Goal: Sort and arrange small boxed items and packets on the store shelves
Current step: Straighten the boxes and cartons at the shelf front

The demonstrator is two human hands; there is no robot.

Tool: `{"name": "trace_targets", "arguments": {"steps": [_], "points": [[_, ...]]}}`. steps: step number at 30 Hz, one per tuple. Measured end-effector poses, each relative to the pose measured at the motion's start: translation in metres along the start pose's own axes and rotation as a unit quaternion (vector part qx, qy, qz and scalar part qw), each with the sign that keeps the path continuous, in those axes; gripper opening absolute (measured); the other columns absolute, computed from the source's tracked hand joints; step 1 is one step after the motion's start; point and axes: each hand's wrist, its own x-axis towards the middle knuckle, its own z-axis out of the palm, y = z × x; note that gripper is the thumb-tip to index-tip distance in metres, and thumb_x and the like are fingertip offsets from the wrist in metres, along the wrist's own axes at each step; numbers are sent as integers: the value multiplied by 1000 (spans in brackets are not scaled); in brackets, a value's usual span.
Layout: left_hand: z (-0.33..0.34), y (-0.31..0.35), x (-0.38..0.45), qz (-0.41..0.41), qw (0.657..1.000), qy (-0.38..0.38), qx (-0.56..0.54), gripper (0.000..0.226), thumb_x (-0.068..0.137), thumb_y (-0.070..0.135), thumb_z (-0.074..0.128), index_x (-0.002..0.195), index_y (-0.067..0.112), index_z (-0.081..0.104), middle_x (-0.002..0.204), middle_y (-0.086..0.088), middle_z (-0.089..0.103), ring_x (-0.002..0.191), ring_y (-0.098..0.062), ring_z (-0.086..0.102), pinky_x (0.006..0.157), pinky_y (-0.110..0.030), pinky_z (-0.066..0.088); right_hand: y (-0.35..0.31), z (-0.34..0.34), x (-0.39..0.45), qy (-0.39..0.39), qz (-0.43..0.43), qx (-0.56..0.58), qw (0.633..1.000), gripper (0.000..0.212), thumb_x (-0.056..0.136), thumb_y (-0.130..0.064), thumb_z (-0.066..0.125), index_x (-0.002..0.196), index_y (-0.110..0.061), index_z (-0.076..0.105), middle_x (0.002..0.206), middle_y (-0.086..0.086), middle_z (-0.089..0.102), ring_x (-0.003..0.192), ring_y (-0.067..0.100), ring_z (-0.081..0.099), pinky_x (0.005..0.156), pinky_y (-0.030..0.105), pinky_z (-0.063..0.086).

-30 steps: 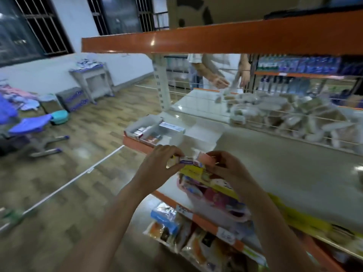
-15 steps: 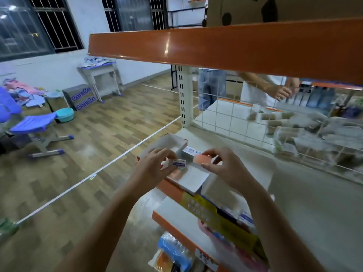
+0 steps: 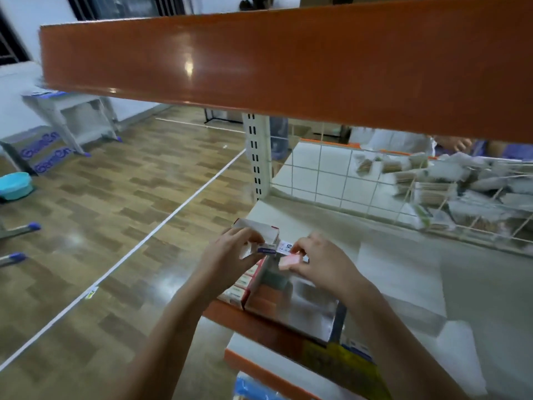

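Left hand (image 3: 230,252): pinches small white-and-blue box (image 3: 268,249). Right hand (image 3: 323,262): pinches pink packet (image 3: 289,260). Hands close together, above open display carton (image 3: 255,280) at shelf (image 3: 403,272) front edge.

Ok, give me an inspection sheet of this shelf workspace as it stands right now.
Surface: pale grey shelf board with orange front edge.
Job's things: small white box with blue stripe and small pink box, above an open white carton of boxes.
Clutter: blurred packets behind white wire mesh divider.
Hands: left hand pinches the striped box; right hand pinches the pink one.
Cables: nothing seen.
Surroundings: wood-pattern floor, teal plastic basin.
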Motion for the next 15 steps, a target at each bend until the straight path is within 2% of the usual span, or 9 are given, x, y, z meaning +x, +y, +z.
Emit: {"name": "trace_targets", "arguments": {"steps": [5, 9, 12, 15], "points": [[5, -20, 23, 52, 997, -58, -28, 20, 83, 29, 68, 101, 21, 65, 100, 11, 61, 96, -11, 54, 81, -29, 47, -20, 8, -3, 39, 79, 6, 996, 30, 91, -37, 53, 112, -16, 57, 109, 0, 49, 97, 15, 50, 82, 30, 44], [9, -30, 30, 78, 993, -83, -42, 22, 84, 30, 66, 105, 23, 64, 109, 8, 63, 106, -13, 53, 90, -31, 45, -36, 26, -9, 95, 113, -31, 989, 19, 95, -22, 48, 113, -19, 53, 109, -3, 50, 96, 12, 49, 73, 24, 34], [11, -36, 32, 111, 988, -95, -43, 22, 84, 33, 65, 104, 24, 64, 107, 9, 63, 105, -14, 53, 89, -28, 42, -45, 40, -9, 132, 139, -18, 981, 22, 92, -11, 50, 113, -18, 52, 112, -4, 49, 99, 11, 50, 79, 20, 43], [11, -41, 34, 136, 985, -101, -38, 22, 83, 34, 66, 103, 23, 64, 107, 8, 65, 105, -16, 54, 88, -29, 41, -53, 50, -8, 155, 168, 4, 973, 29, 90, -6, 52, 118, -16, 50, 118, -3, 49, 105, 11, 50, 87, 21, 44]]}}
